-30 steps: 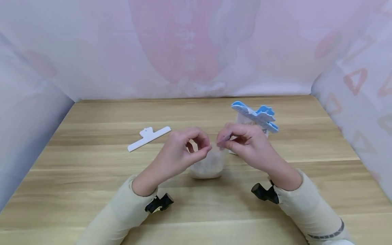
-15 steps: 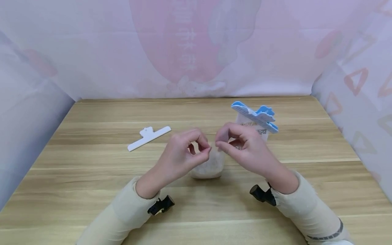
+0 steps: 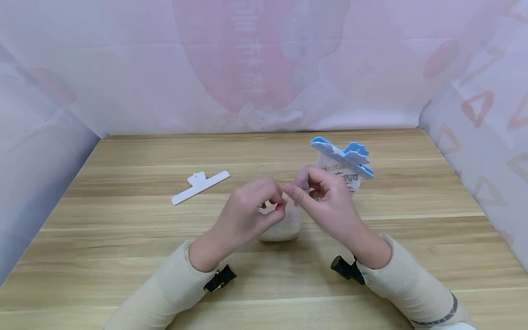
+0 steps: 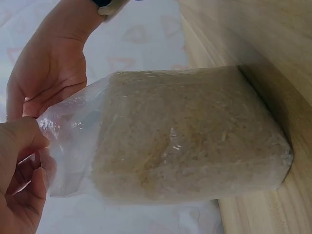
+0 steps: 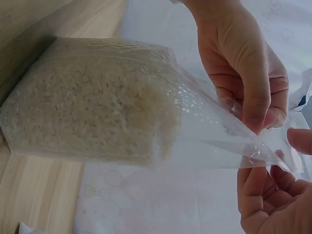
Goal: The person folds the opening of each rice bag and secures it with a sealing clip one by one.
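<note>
A clear plastic bag of rice (image 3: 283,227) stands upright on the table between the hands, mostly hidden by them in the head view. Both wrist views show its rice-filled body and its slack transparent top. My left hand (image 3: 249,208) pinches the top edge between thumb and fingers. At the opposite side of this edge, my right hand (image 3: 330,197) has its curled fingers (image 5: 253,183) against the plastic; its thumb (image 5: 300,140) sits a little off them in the right wrist view. The hands nearly meet above the bag.
A white bag clip (image 3: 200,187) lies on the wooden table (image 3: 123,247) to the left. Behind my right hand stands a printed pack (image 3: 352,181), clamped by a blue bag clip (image 3: 343,156). Printed cloth walls (image 3: 144,91) border the table.
Both hands have come closer together over the bag's top. The right wrist has shifted left and toward me, and its thumb now reaches further left. Bag and clips keep their places.
</note>
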`<state>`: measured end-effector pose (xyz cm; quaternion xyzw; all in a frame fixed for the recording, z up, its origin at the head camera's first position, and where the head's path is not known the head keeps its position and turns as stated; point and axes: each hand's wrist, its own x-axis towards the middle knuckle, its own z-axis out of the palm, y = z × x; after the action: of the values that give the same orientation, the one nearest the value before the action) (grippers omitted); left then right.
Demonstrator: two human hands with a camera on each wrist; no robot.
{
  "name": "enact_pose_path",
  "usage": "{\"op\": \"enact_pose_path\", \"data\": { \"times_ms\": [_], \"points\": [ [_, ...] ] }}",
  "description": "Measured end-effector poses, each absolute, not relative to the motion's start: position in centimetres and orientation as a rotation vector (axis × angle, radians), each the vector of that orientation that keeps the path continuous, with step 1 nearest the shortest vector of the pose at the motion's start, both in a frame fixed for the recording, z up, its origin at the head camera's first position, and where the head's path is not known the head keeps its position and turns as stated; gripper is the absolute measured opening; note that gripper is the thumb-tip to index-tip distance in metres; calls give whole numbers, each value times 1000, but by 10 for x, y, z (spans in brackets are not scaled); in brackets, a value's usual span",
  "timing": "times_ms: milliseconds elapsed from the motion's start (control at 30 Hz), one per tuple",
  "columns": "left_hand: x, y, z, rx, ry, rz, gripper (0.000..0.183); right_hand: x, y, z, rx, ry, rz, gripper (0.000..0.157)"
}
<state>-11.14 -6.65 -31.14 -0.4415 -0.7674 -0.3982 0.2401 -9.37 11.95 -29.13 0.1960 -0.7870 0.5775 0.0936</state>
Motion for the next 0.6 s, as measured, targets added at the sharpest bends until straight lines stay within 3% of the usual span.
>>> {"op": "enact_pose_path", "data": {
  "times_ms": [300,600],
  "points": [
    [-112,-65,-313,-1202,-2024,-918,20,-93,119,-292,563,-2344,1609,21],
    [-113,-66,-315,-1171,-2087,-871,20,-91,124,-287,546,-2432,1573,2]
  ]
}}
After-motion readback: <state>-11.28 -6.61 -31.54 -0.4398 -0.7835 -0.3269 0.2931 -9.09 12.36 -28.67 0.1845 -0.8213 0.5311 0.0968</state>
